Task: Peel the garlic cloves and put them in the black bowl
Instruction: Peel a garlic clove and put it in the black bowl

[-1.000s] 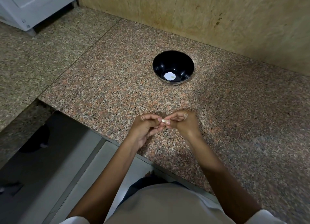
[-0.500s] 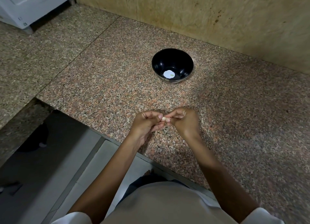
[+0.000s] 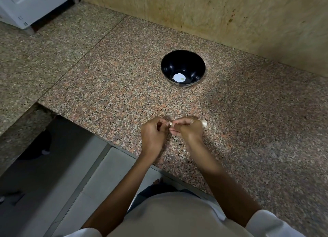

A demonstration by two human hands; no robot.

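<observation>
My left hand point(image 3: 153, 133) and my right hand point(image 3: 188, 130) meet fingertip to fingertip over the near part of the granite counter point(image 3: 124, 87). Between them they pinch a small pale garlic cloves piece point(image 3: 170, 124), mostly hidden by the fingers. Another pale garlic clove point(image 3: 203, 122) pokes out past the right hand's far side; whether it lies on the counter or sits in the hand I cannot tell. The black bowl point(image 3: 183, 68) stands farther back, well apart from both hands, with a round white sticker point(image 3: 179, 77) on its bottom.
A tan tiled wall point(image 3: 230, 20) runs behind the bowl. The counter's front edge passes just under my wrists, with grey floor point(image 3: 53, 183) below at the left. A white appliance point(image 3: 32, 4) stands at the far left corner.
Both hands stay together on the clove with small finger movements. A second pale clove now shows beyond the right hand. The view has shifted slightly.
</observation>
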